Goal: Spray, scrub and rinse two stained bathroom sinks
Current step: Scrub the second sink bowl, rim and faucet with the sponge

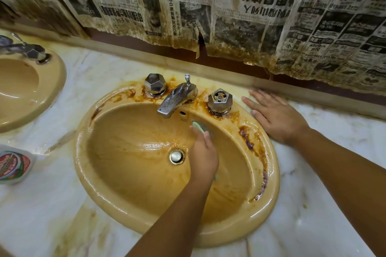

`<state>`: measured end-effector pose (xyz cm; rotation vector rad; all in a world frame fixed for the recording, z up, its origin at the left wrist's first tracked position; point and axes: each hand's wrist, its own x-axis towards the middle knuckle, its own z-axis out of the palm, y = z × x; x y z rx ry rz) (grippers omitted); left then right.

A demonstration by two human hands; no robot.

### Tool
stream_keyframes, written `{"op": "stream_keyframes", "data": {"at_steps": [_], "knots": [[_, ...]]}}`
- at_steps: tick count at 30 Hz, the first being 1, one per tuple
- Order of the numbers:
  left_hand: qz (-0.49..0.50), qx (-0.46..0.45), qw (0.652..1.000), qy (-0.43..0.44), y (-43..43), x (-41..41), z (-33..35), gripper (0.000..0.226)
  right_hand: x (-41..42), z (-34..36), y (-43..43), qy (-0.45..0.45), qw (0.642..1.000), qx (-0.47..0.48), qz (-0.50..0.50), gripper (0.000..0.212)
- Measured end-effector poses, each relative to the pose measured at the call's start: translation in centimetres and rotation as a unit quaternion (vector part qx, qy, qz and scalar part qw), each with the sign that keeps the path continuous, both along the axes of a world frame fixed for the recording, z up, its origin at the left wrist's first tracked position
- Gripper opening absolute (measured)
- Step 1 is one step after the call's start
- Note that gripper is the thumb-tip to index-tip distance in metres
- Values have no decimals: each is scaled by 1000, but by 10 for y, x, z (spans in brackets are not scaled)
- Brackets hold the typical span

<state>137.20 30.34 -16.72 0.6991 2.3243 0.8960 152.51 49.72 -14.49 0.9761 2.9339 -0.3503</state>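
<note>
A tan oval sink point(129, 198) fills the middle of the view, wet and streaked with brown rust stains along its rim and round the tarnished faucet point(177, 98). My left hand point(203, 156) is inside the bowl, gripping a pale green sponge point(198, 127) pressed against the back wall just below the spout. My right hand point(275, 119) rests flat, fingers spread, on the marble counter beside the right tap knob point(220, 100). A second tan sink point(31, 89) shows partly at the left edge.
A cleaner bottle point(15, 166) with a red and green label lies on the stained marble counter point(325, 173) at the left. The drain plug point(177, 156) sits mid-bowl. Stained newspaper point(229, 10) covers the wall behind. A left tap knob point(155, 85) stands behind the bowl.
</note>
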Motion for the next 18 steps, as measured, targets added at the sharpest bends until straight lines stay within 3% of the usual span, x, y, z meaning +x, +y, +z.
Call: {"op": "stream_keyframes", "data": {"at_steps": [3, 4, 6, 8, 10, 13, 15, 16, 18], "knots": [[-30, -125, 990, -65, -16, 7, -25, 46, 0, 0, 0, 0, 1000, -3, 1, 58], [-5, -133, 985, -113, -15, 0, -27, 42, 0, 0, 0, 1, 1000, -3, 1, 58], [83, -59, 982, -158, 3, -20, -24, 41, 0, 0, 0, 5, 1000, -1, 0, 58], [146, 54, 977, -143, 18, -30, -18, 44, 0, -1, 1, 7, 1000, -4, 1, 58], [126, 83, 980, -129, 10, -25, -17, 51, 0, -1, 1, 10, 1000, -7, 1, 58], [-53, -97, 992, -61, -20, -19, -41, 49, 0, -3, 2, 11, 1000, -3, 2, 58], [-76, -193, 977, -47, -18, -30, -44, 43, 0, -3, 1, 9, 1000, -5, 3, 58], [-63, -197, 977, -49, -11, -34, -40, 41, 0, -2, 1, 9, 1000, -1, 1, 58], [8, -120, 992, -30, 5, -36, -26, 43, 1, -2, 2, 7, 1000, 0, 2, 57]]}}
